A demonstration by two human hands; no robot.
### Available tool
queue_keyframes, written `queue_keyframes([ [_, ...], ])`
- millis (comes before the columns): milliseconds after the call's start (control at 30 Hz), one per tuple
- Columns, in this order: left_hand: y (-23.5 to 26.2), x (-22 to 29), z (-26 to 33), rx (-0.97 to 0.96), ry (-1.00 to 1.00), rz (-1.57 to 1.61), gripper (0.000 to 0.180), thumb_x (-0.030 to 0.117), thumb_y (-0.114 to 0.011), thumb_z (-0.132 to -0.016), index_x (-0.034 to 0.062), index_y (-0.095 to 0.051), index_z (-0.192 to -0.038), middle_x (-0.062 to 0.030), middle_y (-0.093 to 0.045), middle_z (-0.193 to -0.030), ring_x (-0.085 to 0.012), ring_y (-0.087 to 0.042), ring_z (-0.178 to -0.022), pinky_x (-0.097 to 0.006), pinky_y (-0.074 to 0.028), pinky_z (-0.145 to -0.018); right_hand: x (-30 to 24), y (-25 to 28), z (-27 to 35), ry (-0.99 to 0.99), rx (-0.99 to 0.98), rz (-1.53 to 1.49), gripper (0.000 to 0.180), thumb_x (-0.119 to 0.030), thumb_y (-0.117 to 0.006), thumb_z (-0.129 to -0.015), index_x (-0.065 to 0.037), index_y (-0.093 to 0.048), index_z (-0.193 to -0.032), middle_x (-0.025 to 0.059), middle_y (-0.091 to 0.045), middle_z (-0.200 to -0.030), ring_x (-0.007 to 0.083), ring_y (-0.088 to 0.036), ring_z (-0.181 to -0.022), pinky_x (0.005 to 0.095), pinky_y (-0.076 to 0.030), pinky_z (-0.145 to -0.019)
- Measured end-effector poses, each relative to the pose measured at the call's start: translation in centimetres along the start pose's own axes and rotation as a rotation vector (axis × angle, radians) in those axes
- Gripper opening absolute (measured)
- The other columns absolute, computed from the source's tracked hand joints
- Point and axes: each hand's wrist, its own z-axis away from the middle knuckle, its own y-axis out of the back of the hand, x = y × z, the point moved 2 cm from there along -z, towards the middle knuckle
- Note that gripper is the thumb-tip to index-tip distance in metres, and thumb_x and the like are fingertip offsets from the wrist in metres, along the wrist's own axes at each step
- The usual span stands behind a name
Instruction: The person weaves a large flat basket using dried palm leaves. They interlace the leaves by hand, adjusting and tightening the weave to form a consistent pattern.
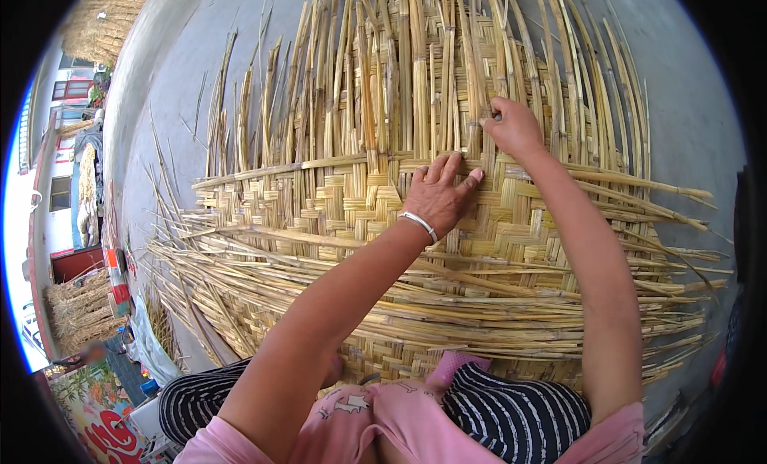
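A large mat of split reed strips (351, 196) lies under my hands, its middle woven in a block pattern. My left hand (439, 194), with a silver bracelet at the wrist, rests on the weave with its fingers spread over a crosswise strip (280, 170). Just beyond it to the right, my right hand (514, 128) is closed, thumb and fingers pinching a lengthwise reed strip (474, 72). Loose ends of many lengthwise strips fan out toward the far side. What lies under my left palm is hidden.
Loose crosswise reeds (383, 304) lie across the mat's near part, close to my knees. Grey concrete floor (172, 80) surrounds the mat. Straw bundles (76, 316) and a red and white post (117, 280) stand at the left. Strip ends stick out on both sides.
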Motion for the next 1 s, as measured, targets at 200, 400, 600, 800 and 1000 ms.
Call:
queue_keyframes([
  [200, 1.0, 0.8, -3.0, 0.08, 0.436, 0.299, 0.039, 0.04, -0.071, -0.074, 0.0176, -0.062, -0.104, -0.0054, -0.052, -0.112, -0.0257, -0.046, -0.109, -0.044, -0.037, -0.09, -0.7, -0.1, 0.6, 0.073, -0.044, 0.121, 0.021, -0.022, -0.064, -0.08, -0.004, -0.056, -0.087, 0.0147, -0.061, -0.088, 0.0344, -0.059, -0.082, 0.0442, -0.047, -0.069],
  [400, 1.3, 1.2, -5.9, -0.037, 0.635, 0.239, 0.037, 0.042, -0.074, -0.069, 0.0152, -0.062, -0.092, -0.0061, -0.052, -0.105, -0.0242, -0.046, -0.105, -0.043, -0.039, -0.087, 0.1, -0.1, 1.8, 0.103, 0.123, 0.171, 0.025, -0.022, -0.061, -0.083, -0.002, -0.053, -0.097, 0.0159, -0.059, -0.099, 0.0344, -0.061, -0.085, 0.0418, -0.051, -0.071],
  [600, 1.5, -3.6, -5.7, -0.211, 0.563, 0.761, 0.044, 0.034, -0.073, -0.076, 0.0052, -0.06, -0.107, -0.0095, -0.06, -0.095, -0.0199, -0.057, -0.088, -0.031, -0.048, -0.078, -0.3, -1.4, 3.9, 0.283, 0.258, 0.17, 0.022, -0.005, -0.056, -0.08, -0.005, -0.05, -0.1, 0.0139, -0.054, -0.092, 0.0307, -0.06, -0.08, 0.0398, -0.051, -0.07],
  [800, 11.9, -9.4, -0.6, -0.426, 0.21, 0.077, 0.039, 0.034, -0.061, -0.085, 0.0078, -0.056, -0.113, -0.0124, -0.061, -0.104, -0.0264, -0.06, -0.096, -0.037, -0.048, -0.085, 0.4, -2.2, 5.6, 0.398, 0.236, 0.297, 0.015, -0.001, -0.055, -0.075, -0.007, -0.051, -0.089, 0.0099, -0.05, -0.085, 0.0248, -0.058, -0.079, 0.0355, -0.049, -0.072],
  [1000, 17.9, -17.1, 7.7, -0.528, 0.198, -0.17, 0.034, 0.032, -0.061, -0.083, 0.0087, -0.059, -0.108, -0.0125, -0.06, -0.105, -0.0309, -0.057, -0.099, -0.041, -0.045, -0.086, -0.4, -1.5, 6.1, 0.466, 0.136, 0.467, 0.017, -0.002, -0.056, -0.074, -0.008, -0.052, -0.09, 0.0079, -0.05, -0.087, 0.0233, -0.055, -0.087, 0.0352, -0.048, -0.077],
])
